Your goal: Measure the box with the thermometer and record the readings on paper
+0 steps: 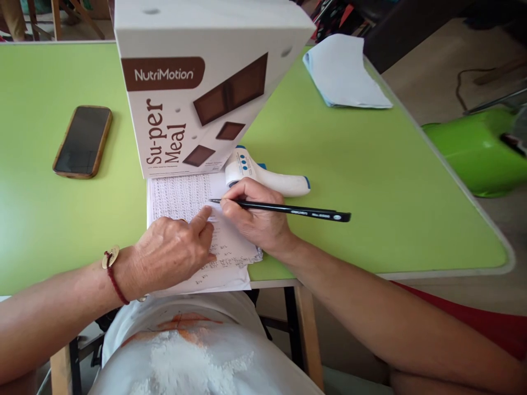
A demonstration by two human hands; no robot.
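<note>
In my right hand (259, 214) is a slim black pen (296, 210), pinched between thumb and fingers, its tip touching or just above a sheet. My left hand (177, 247) rests on the same stack of papers (181, 195), index finger stretched out close to the pen tip and the other fingers partly bent. Rows of small handwriting cover the top sheet, and part of it is hidden under my left hand. Just beyond my right hand lies a white and blue infrared thermometer (272, 180). A white NutriMotion box (164, 120) stands upright at the papers' far edge.
A phone in a brown case (83, 141) lies on the left of the green table (370, 219). Folded white paper (346, 71) is at the far right. Beyond the right edge is a bright green object (473, 153); a red surface (465, 312) shows lower right.
</note>
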